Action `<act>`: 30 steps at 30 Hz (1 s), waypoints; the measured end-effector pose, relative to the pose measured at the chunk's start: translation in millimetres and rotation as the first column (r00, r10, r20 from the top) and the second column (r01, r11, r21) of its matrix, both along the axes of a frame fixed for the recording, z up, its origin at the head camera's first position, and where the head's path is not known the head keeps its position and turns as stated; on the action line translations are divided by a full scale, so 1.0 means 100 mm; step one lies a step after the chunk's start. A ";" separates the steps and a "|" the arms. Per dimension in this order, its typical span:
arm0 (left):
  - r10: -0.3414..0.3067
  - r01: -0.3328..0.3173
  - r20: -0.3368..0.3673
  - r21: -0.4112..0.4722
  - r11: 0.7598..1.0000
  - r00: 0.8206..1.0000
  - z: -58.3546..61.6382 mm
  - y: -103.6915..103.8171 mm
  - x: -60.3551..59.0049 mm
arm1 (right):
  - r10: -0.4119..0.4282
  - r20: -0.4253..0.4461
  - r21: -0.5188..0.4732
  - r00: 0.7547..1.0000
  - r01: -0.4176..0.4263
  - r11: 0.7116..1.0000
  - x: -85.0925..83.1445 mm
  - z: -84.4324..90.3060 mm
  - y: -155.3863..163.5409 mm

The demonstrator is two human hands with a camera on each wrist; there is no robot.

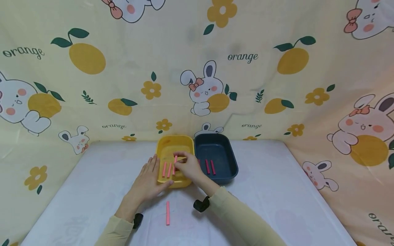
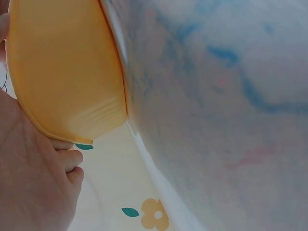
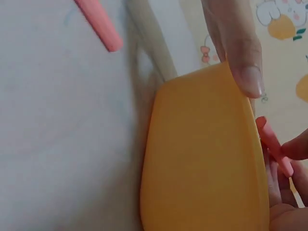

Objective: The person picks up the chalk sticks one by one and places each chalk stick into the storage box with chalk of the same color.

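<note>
My right hand (image 1: 188,166) reaches over the yellow tray (image 1: 176,140) and pinches a slim pink stick (image 3: 274,144) between thumb and fingers. Below it, several similar sticks (image 1: 169,170) lie side by side on the tray floor. My left hand (image 1: 149,182) rests along the left rim with its fingers fairly straight, its thumb on the near edge. The left wrist view shows that hand (image 2: 36,173) against the tray's outer wall. One more pink stick (image 1: 167,213) lies on the table in front of the tray.
Touching the yellow tray on its right is a dark blue tray (image 1: 215,137) holding several darker magenta sticks (image 1: 213,167). A white cloth (image 1: 264,191) covers the table. Behind hangs a printed curtain (image 1: 172,51) that meets the table's back edge.
</note>
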State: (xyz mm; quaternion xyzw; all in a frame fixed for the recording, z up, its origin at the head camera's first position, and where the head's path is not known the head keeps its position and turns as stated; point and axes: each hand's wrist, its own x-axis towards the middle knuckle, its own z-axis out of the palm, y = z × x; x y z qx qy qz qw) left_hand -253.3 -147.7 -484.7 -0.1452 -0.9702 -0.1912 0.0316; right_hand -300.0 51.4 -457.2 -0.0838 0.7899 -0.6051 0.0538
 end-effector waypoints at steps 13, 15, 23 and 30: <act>0.013 -0.013 0.035 -0.001 1.000 0.999 0.02 0.01 -0.01 | -0.039 0.221 -0.093 0.975 0.060 0.994 -0.25 -0.05 -0.23; 0.013 -0.013 0.044 -0.001 1.000 0.999 0.02 0.01 -0.01 | -0.061 0.243 -0.087 0.968 0.084 0.993 -0.28 -0.09 -0.26; 0.005 -0.006 0.032 0.012 1.000 0.999 0.02 0.00 0.00 | -0.128 0.286 0.029 0.950 0.124 0.992 -0.33 -0.18 -0.33; -0.009 0.009 0.020 0.018 1.000 1.000 0.03 0.00 0.00 | -0.086 0.219 0.137 0.972 0.057 0.989 -0.33 -0.21 -0.34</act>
